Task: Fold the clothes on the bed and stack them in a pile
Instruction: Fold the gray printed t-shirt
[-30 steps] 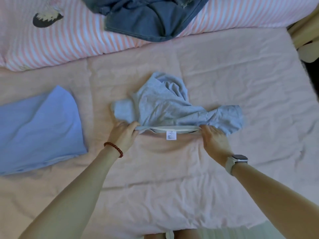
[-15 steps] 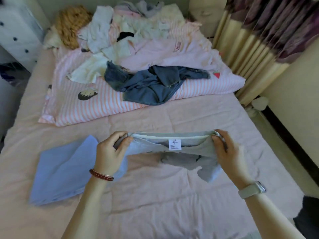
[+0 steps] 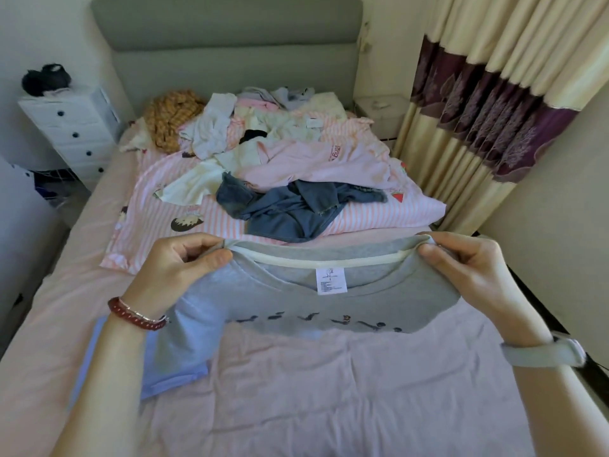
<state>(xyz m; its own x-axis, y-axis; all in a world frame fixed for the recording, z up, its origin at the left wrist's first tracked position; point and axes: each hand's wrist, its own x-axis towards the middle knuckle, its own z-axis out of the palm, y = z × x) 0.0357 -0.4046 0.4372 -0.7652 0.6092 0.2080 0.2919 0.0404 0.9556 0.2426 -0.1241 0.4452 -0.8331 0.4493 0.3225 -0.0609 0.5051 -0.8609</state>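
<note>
A grey T-shirt (image 3: 389, 298) with a white neck band and a white label hangs in the air over the pink bed (image 3: 329, 390). My left hand (image 3: 174, 268) pinches its left shoulder at the neckline. My right hand (image 3: 468, 268) pinches its right shoulder. The shirt's lower part is bunched up, with a row of small dark prints showing. A folded light blue garment (image 3: 171, 371) lies flat on the bed below my left forearm, partly hidden by it. A heap of unfolded clothes (image 3: 263, 153) covers the far half of the bed, with a dark blue denim piece (image 3: 290, 209) in front.
A pink striped quilt (image 3: 158, 219) lies under the heap. A white drawer unit (image 3: 72, 127) stands at the left of the bed. Curtains (image 3: 494, 110) hang at the right, beside a wall. A grey headboard (image 3: 230, 44) closes the far end.
Both hands have lifted the grey T-shirt off the bed and raised it by the shoulders. My view has tilted up, now showing the whole heap and the headboard.
</note>
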